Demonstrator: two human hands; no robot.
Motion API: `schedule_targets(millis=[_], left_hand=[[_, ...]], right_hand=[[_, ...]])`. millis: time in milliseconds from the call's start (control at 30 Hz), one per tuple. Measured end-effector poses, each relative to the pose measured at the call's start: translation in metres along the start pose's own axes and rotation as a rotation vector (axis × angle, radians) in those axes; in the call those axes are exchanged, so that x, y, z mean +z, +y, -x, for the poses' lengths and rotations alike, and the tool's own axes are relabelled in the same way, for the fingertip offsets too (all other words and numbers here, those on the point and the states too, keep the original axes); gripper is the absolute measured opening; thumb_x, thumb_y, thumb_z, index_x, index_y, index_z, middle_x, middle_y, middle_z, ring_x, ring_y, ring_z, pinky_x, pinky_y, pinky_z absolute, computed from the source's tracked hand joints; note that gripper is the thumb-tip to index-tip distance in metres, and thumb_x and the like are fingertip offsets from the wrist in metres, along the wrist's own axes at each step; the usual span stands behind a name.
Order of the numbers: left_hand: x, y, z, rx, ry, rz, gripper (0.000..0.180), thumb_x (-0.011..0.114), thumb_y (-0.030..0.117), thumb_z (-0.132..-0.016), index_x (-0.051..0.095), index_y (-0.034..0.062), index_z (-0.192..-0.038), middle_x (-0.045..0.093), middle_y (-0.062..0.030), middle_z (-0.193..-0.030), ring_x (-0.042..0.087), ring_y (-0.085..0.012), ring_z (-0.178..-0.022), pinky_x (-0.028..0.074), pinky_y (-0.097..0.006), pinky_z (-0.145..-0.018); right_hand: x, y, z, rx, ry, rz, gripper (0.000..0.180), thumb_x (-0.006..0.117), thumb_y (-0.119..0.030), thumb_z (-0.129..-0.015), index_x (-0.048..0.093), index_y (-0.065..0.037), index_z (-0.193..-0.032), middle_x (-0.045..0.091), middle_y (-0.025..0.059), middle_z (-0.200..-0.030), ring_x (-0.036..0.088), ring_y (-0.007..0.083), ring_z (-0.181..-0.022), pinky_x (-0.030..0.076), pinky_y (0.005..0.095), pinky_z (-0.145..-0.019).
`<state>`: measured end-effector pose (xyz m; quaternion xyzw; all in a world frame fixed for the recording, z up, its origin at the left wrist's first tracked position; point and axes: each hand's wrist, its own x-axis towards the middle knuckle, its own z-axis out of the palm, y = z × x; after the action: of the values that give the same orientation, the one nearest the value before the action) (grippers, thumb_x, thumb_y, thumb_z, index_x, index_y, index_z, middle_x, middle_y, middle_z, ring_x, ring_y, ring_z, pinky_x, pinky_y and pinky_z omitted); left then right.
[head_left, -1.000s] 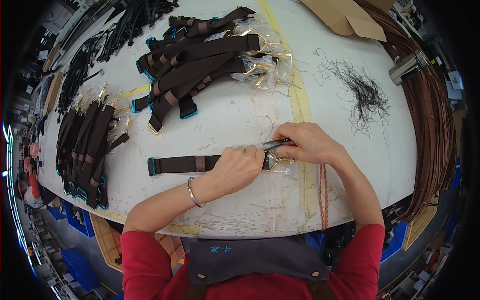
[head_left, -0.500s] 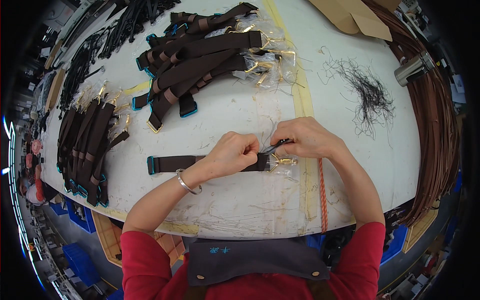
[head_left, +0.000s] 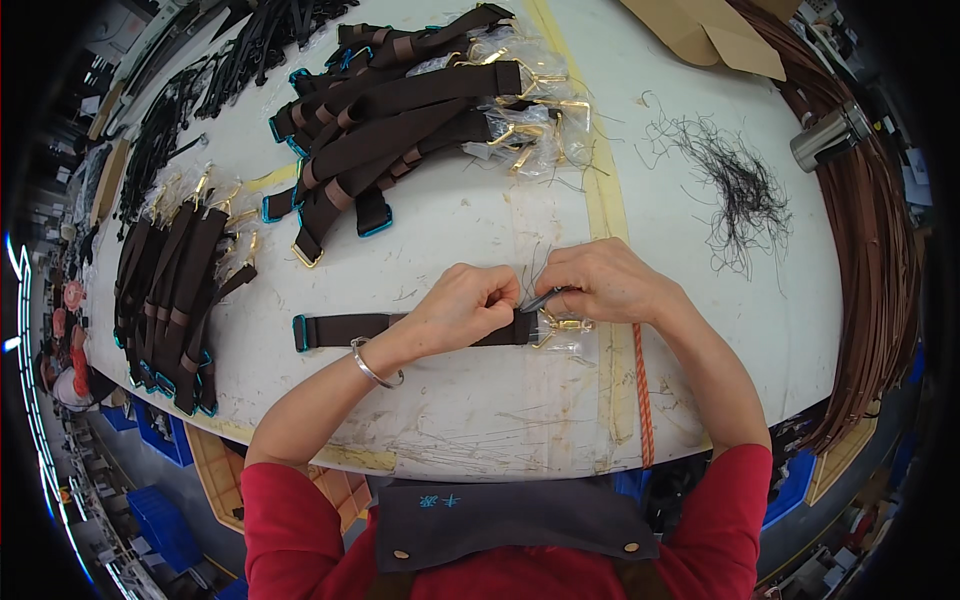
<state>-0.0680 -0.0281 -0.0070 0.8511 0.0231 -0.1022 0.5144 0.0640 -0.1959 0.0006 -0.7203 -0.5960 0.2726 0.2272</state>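
A dark brown webbing strap (head_left: pixel 350 330) lies across the table in front of me, with a blue-wrapped buckle at its left end and a gold clasp (head_left: pixel 568 325) in clear plastic at its right. My left hand (head_left: pixel 470 300) is closed over the strap near the clasp end, thumb and forefinger pinched; its fingertips hide what lies between them. Dark thread snips (head_left: pixel 543 298) are in my right hand (head_left: pixel 600 280), their blades pointing at the strap's upper edge beside the left fingertips. Loose threads (head_left: pixel 530 265) stick up between the hands.
Finished-looking straps with gold clasps pile up at far centre (head_left: pixel 400 120) and at left (head_left: pixel 175 290). Thread scraps (head_left: pixel 745 195) lie at right, near a steel cup (head_left: pixel 830 140) and brown strips (head_left: pixel 865 280). An orange cord (head_left: pixel 645 400) runs down from by my right hand.
My right hand has shifted slightly, bringing the snips' blades a little lower and closer to the left fingertips. The left hand and the strap stay nearly where they were.
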Motion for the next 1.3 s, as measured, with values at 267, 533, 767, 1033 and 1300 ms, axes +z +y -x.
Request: schedule_targets(millis=[267, 533, 767, 1033, 1300], left_hand=[[0.004, -0.01, 0.005, -0.117, 0.124, 0.226, 0.006, 0.051, 0.004, -0.075, 0.05, -0.0009, -0.073, 0.049, -0.0016, -0.057, 0.04, -0.007, -0.051, 0.034, -0.025, -0.046], [0.014, -0.015, 0.01, -0.044, 0.258, 0.192, 0.004, 0.05, 0.003, -0.077, 0.05, -0.0002, -0.075, 0.049, -0.0003, -0.059, 0.04, -0.005, -0.051, 0.035, -0.022, -0.045], [0.016, -0.017, 0.01, -0.042, 0.271, 0.165, 0.006, 0.05, 0.005, -0.081, 0.049, 0.001, -0.076, 0.047, 0.0037, -0.061, 0.04, -0.001, -0.049, 0.035, -0.018, -0.043], [0.012, -0.016, 0.008, -0.081, 0.216, 0.179, 0.007, 0.05, 0.007, -0.083, 0.051, 0.0026, -0.077, 0.049, 0.0029, -0.061, 0.043, -0.0022, -0.048, 0.036, -0.019, -0.041], [-0.024, 0.051, -0.024, 0.084, -0.013, 0.779, 0.007, 0.048, 0.009, -0.086, 0.053, 0.0045, -0.084, 0.056, -0.0013, -0.07, 0.053, -0.0066, -0.055, 0.044, -0.021, -0.047]], right_hand=[[-0.002, -0.003, 0.0, -0.006, -0.002, 0.009, 0.014, 0.065, -0.017, -0.072, 0.063, -0.01, -0.084, 0.061, 0.0031, -0.079, 0.059, 0.0227, -0.078, 0.044, 0.0349, -0.066], [-0.006, -0.01, -0.006, 0.002, -0.083, 0.034, 0.015, 0.065, -0.017, -0.072, 0.063, -0.009, -0.084, 0.06, 0.0038, -0.079, 0.059, 0.023, -0.077, 0.044, 0.0349, -0.067], [0.001, -0.007, -0.005, 0.008, -0.01, -0.012, 0.015, 0.063, -0.02, -0.074, 0.062, -0.007, -0.083, 0.061, 0.0062, -0.08, 0.058, 0.0252, -0.077, 0.044, 0.0369, -0.067], [0.007, -0.011, 0.012, 0.044, 0.243, 0.126, 0.017, 0.063, -0.019, -0.074, 0.061, -0.006, -0.086, 0.06, 0.0069, -0.081, 0.058, 0.0257, -0.075, 0.045, 0.0365, -0.063], [0.041, -0.056, 0.07, 0.099, 0.44, 0.304, 0.026, 0.067, -0.013, -0.07, 0.056, -0.009, -0.093, 0.051, 0.0037, -0.077, 0.057, 0.0203, -0.069, 0.045, 0.032, -0.055]])
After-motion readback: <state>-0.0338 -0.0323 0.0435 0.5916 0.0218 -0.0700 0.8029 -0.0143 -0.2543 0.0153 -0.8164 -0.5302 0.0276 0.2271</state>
